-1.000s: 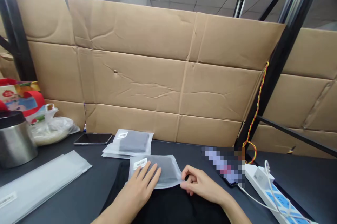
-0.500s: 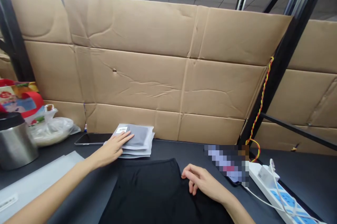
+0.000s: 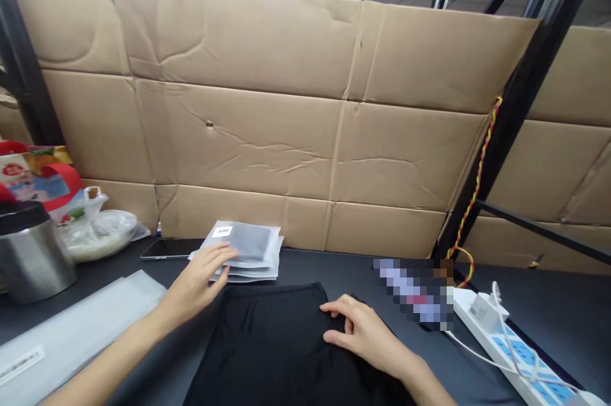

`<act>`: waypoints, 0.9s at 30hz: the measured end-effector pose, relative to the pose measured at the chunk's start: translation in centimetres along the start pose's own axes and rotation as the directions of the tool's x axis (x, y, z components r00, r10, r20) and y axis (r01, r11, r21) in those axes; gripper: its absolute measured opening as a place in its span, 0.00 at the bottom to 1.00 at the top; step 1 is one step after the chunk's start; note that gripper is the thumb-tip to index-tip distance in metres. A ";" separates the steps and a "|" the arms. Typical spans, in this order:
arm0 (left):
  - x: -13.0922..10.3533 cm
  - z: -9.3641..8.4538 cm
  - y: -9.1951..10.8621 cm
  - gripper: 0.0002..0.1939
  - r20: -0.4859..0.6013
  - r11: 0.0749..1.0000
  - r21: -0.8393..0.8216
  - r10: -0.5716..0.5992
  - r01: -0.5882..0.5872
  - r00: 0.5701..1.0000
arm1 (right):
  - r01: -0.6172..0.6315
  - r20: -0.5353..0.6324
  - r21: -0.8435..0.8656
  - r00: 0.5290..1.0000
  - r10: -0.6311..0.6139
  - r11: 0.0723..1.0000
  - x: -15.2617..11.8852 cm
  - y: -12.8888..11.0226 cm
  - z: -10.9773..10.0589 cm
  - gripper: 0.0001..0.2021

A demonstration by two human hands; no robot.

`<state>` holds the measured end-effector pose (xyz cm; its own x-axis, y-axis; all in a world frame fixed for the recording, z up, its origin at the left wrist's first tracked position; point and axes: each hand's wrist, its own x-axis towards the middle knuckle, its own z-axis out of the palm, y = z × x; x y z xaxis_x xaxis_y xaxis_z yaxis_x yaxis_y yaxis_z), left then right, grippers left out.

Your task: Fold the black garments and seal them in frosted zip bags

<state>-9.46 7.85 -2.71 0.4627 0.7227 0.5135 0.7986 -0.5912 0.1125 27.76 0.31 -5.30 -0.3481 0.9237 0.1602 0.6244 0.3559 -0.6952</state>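
Note:
A black piece of clothing (image 3: 277, 342) lies spread on the dark tabletop in front of me, its lower part cut off by the frame edge. My left hand (image 3: 205, 275) is over the near left edge of a small stack of translucent packages (image 3: 252, 245), fingers apart; whether it still touches the top one I cannot tell. The top package carries a white barcode label. My right hand (image 3: 356, 329) rests at the garment's right edge, thumb and fingers apart, with the fingertips on or just above the fabric.
At left are a steel container (image 3: 35, 259), a plastic bag (image 3: 102, 234), a colourful bag with red handles (image 3: 38, 177) and flat translucent packaging (image 3: 81, 336). A phone (image 3: 169, 249) lies behind. On the right are a power strip (image 3: 520, 349) and a blurred-out device (image 3: 415, 294). Cardboard (image 3: 267, 139) walls the back.
My left hand has drawn back from the top of the packages toward me. My right hand has shifted slightly left over the garment, and its fingers have opened.

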 end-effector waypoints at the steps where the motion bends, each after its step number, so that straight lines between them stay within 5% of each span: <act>1: -0.7 0.1 0.4 0.17 0.001 1.000 -0.015 -0.010 0.010 1.000 | 0.001 -0.011 -0.004 1.000 -0.001 1.000 0.2 -0.2 -0.1 0.16; 7: -2.6 1.3 1.0 0.14 0.070 0.992 -0.099 -0.077 0.084 0.995 | -0.016 -0.187 -0.065 0.982 0.003 0.998 3.9 -0.6 -0.4 0.14; 14: -1.7 0.5 2.0 0.06 0.109 0.982 -0.155 -0.093 0.110 0.990 | 0.005 -0.213 -0.107 0.977 -0.028 0.994 7.1 0.3 1.8 0.05; 21: -2.3 -0.4 2.2 0.08 0.077 0.982 -0.163 -0.082 0.094 0.994 | 0.113 -0.255 -0.137 0.956 -0.145 0.984 5.4 -1.2 0.8 0.05; 27: -6.0 -1.7 2.3 0.14 0.113 0.985 -0.133 0.127 -0.111 0.986 | 0.331 -0.046 -0.209 0.937 -0.347 0.920 0.8 -3.4 -1.5 0.08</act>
<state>-11.06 1.48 -4.07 0.6003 0.6777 0.4246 0.6840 -0.7102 0.1666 26.39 0.06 -1.80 -0.5104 0.7482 0.4238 0.6054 0.6627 -0.4408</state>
